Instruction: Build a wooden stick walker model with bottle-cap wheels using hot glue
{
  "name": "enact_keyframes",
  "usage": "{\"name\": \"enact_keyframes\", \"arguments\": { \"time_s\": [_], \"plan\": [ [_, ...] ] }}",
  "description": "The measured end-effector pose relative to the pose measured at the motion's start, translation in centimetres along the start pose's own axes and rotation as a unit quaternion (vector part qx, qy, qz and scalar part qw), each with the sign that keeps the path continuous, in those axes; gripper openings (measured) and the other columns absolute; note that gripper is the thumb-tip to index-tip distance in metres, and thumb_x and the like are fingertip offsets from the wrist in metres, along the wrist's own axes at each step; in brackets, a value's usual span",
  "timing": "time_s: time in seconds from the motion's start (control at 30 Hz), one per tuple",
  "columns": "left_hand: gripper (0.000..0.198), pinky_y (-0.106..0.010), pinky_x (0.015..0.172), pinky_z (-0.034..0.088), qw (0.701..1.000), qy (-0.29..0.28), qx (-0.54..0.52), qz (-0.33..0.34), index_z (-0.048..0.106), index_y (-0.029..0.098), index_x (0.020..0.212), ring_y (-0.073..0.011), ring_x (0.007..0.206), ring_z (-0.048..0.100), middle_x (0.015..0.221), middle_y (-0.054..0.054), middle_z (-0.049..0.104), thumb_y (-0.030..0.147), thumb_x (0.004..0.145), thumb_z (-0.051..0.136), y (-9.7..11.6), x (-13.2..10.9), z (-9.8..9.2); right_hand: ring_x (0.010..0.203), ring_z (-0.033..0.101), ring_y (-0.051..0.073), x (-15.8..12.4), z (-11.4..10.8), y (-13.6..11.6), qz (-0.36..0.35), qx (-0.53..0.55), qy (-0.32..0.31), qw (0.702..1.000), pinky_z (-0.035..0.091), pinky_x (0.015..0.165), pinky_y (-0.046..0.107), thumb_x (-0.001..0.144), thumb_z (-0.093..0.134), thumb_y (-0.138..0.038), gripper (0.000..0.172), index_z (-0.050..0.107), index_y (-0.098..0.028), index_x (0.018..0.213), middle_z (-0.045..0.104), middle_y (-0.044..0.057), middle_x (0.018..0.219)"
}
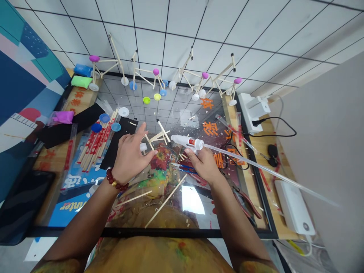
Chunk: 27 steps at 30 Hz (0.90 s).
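My right hand [205, 163] is wrapped round the handle of a white hot glue gun [182, 141]. A long translucent glue stick [256, 163] runs out of its back end to the right. The nozzle points left at a small bicycle-like frame of wooden sticks [159, 137] on the table. My left hand [131, 153] is beside this frame, thumb and fingers spread apart. A white bottle cap [143, 147] shows between its thumb and fingers; whether the hand touches it I cannot tell.
Several finished stick bicycles [148, 72] with bottle-cap wheels stand along the tiled wall. Packs of chopsticks [98, 142] and blue caps lie left. Tweezers [182, 167], loose sticks [166, 201] and pliers [244, 201] are near my right arm. A power strip [250, 113] sits right, a phone [25, 204] left.
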State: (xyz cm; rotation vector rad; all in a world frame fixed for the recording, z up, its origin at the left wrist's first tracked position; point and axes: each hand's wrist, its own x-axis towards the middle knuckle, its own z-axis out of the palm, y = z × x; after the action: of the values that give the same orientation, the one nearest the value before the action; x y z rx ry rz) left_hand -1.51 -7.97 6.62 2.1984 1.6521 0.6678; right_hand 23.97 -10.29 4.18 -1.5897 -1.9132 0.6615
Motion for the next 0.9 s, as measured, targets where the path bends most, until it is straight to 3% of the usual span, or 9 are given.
{"name": "enact_keyframes", "arguments": {
  "time_s": [0.37,0.63,0.9],
  "plan": [
    [0.087,-0.05,0.109,0.042,1.0,-0.006,0.0,-0.017,0.031,0.023,0.152,-0.0298,0.118,0.064,0.128,-0.009,0.069,0.034,0.078,0.075,-0.26,-0.02,-0.3,0.096,0.068,0.031,0.0,-0.2,0.27,0.016,-0.023,0.015,1.0,0.051,0.086,0.04,0.097,0.042,-0.051,0.045,0.07,-0.017,0.107,0.076,0.011,0.093],
    [0.088,-0.05,0.107,0.043,1.0,-0.012,-0.004,-0.019,0.031,0.022,0.153,-0.0299,0.118,0.064,0.128,-0.008,0.069,0.032,0.077,0.074,-0.3,0.03,-0.47,0.095,0.068,0.031,0.08,-0.18,0.48,0.007,-0.025,0.016,1.0,0.05,0.086,0.04,0.098,0.039,-0.05,0.048,0.069,-0.014,0.107,0.074,0.013,0.09],
    [0.09,-0.045,0.095,0.053,0.998,-0.027,-0.035,-0.04,0.033,0.021,0.152,-0.0297,0.112,0.066,0.129,-0.01,0.069,0.029,0.074,0.076,-0.16,0.24,-0.85,0.093,0.068,0.03,0.08,-0.14,0.58,0.016,-0.032,0.021,0.999,0.05,0.083,0.039,0.097,0.04,-0.05,0.044,0.069,-0.016,0.103,0.074,0.011,0.088]
  ]
}}
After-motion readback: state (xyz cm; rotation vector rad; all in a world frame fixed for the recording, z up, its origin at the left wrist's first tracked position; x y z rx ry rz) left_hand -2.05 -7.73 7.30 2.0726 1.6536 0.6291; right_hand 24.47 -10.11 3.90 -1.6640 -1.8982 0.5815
